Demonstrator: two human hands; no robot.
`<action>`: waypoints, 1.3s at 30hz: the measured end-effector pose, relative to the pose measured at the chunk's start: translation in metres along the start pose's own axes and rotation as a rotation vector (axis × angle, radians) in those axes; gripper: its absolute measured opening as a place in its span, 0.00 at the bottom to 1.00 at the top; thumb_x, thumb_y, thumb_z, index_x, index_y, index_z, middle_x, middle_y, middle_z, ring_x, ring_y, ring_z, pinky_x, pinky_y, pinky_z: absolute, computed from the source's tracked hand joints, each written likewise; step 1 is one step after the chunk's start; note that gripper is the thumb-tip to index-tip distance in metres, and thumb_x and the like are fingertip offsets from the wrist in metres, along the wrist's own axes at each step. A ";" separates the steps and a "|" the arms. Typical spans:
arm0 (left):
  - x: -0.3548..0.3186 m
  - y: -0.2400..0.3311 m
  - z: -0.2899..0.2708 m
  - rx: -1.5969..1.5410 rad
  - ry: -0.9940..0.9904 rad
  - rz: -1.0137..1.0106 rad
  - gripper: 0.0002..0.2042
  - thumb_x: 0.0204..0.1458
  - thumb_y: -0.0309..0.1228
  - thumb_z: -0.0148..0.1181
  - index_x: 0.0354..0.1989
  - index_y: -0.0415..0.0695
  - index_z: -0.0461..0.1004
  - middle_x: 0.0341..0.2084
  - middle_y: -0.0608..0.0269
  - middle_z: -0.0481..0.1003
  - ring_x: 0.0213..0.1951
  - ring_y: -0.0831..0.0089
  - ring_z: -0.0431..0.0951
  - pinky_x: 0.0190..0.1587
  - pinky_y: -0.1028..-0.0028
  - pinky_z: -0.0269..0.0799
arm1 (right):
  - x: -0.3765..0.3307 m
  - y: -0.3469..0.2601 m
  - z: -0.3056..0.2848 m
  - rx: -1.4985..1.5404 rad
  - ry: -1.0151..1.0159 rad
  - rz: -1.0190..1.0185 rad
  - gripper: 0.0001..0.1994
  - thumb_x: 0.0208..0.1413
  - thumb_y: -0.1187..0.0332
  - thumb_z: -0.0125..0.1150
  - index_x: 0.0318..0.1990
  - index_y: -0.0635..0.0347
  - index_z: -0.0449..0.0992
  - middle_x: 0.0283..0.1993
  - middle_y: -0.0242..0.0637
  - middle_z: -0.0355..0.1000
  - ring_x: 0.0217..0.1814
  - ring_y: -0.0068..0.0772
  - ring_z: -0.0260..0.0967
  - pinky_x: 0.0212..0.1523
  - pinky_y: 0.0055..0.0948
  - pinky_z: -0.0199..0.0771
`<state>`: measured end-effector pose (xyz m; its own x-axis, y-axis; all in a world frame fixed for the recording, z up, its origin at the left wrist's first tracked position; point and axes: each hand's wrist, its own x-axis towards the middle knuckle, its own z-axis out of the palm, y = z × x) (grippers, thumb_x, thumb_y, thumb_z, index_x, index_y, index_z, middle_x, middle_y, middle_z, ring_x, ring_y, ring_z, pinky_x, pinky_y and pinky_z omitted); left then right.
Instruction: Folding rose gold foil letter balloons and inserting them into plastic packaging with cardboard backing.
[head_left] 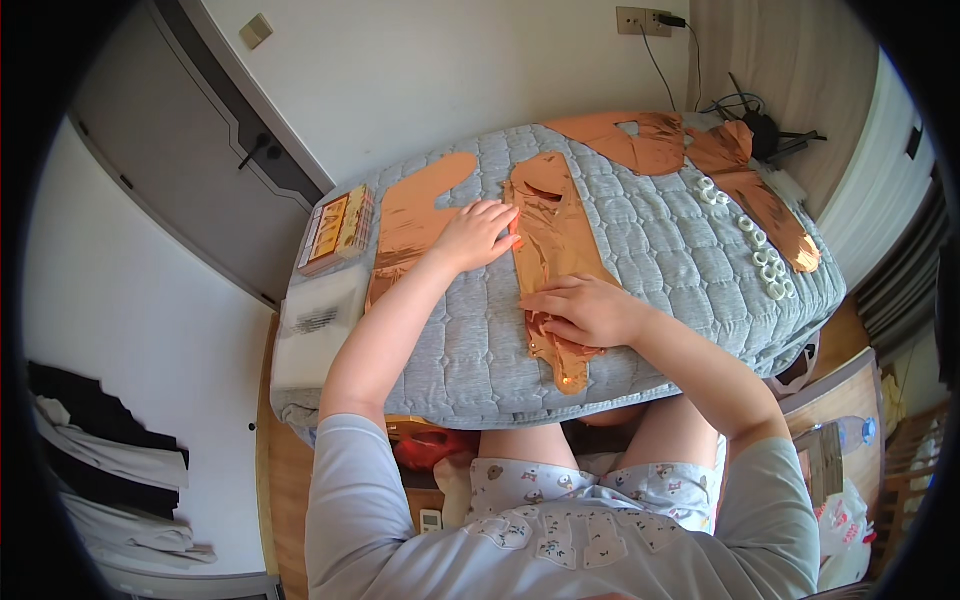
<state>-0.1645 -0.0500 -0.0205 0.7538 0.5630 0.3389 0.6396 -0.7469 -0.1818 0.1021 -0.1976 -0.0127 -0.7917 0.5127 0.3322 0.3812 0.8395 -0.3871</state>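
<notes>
Fingers (497, 212) of left hand (478, 233): spread flat, gripping nothing, pressing the upper edge of a rose-gold foil balloon (550, 235). Right hand (585, 308): fingers curled flat on the balloon's lower part, not clasping. Balloon: flat, mid-table, on grey quilted cover (660, 250). Left: second foil balloon (415, 215), patterned box (338, 228). Right: further foil balloons (640, 140), white rings (760, 250).

Head view, steeply downward, close
</notes>
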 end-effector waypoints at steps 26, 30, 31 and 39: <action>0.031 -0.025 -0.001 -0.645 -0.280 -0.350 0.68 0.42 0.52 0.80 0.80 0.49 0.28 0.72 0.49 0.62 0.76 0.52 0.54 0.76 0.56 0.49 | -0.007 0.004 0.005 -0.096 -0.057 0.016 0.22 0.65 0.63 0.56 0.67 0.49 0.71 0.69 0.28 0.70 0.71 0.40 0.64 0.70 0.46 0.60; 0.020 -0.031 0.003 -0.653 -0.144 -0.379 0.51 0.57 0.50 0.67 0.80 0.47 0.40 0.74 0.52 0.60 0.76 0.52 0.55 0.77 0.52 0.45 | 0.004 -0.003 0.003 -0.089 -0.095 0.014 0.22 0.66 0.62 0.55 0.67 0.49 0.71 0.71 0.28 0.69 0.72 0.40 0.63 0.71 0.46 0.58; 0.024 -0.019 0.006 -0.660 -0.146 -0.373 0.51 0.57 0.50 0.67 0.80 0.47 0.40 0.74 0.52 0.60 0.76 0.52 0.55 0.77 0.52 0.45 | 0.001 0.000 0.004 -0.089 -0.096 0.023 0.22 0.66 0.62 0.55 0.67 0.49 0.71 0.71 0.28 0.69 0.72 0.40 0.63 0.71 0.46 0.58; 0.010 0.072 -0.009 -1.027 -0.161 -0.071 0.31 0.71 0.46 0.47 0.76 0.43 0.54 0.76 0.51 0.54 0.76 0.58 0.54 0.75 0.64 0.55 | -0.005 0.000 0.000 -0.042 -0.071 0.060 0.21 0.66 0.63 0.55 0.66 0.50 0.71 0.66 0.34 0.72 0.70 0.44 0.64 0.71 0.48 0.59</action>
<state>-0.1127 -0.1013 -0.0221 0.7789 0.6018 0.1767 0.3043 -0.6089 0.7325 0.1059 -0.1998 -0.0139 -0.7980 0.5498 0.2468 0.4476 0.8150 -0.3680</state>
